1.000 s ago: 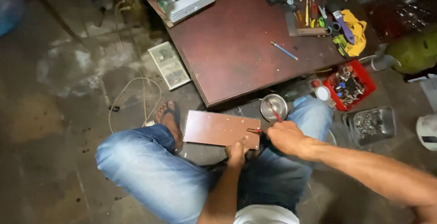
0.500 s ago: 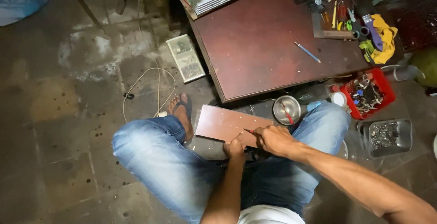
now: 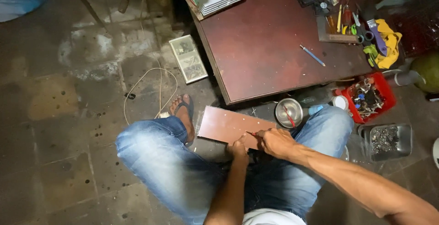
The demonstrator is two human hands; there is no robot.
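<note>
Right hand (image 3: pixel 274 142) fingers pinch a thin red-handled tool (image 3: pixel 250 134), tip on the board (image 3: pixel 228 126). Left hand (image 3: pixel 238 151) fingers are pressed together on the board's near edge, pinning it. The board lies flat on the floor between the knees, before the worktop (image 3: pixel 274 42). It looks stiff, thin and light, likely to slide; best held by its edges

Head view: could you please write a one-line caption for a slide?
Seated person's left hand steadies a brown board while the right hand works its edge.
</note>
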